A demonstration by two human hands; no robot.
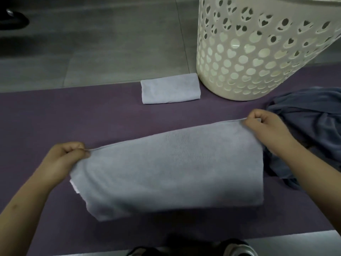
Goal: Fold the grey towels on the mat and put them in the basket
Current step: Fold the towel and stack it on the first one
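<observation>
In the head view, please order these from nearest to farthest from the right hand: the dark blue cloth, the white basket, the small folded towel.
Measured from the right hand:
1. Dark blue cloth, lying just beside the hand on its right.
2. White basket, standing beyond the hand at the mat's far edge.
3. Small folded towel, farther off to the left of the basket.

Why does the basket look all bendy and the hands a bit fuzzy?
In the head view, the wide lens bows the basket near the edge; the right hand is smeared with motion blur, the left hand less; the light is dim and even.
</observation>
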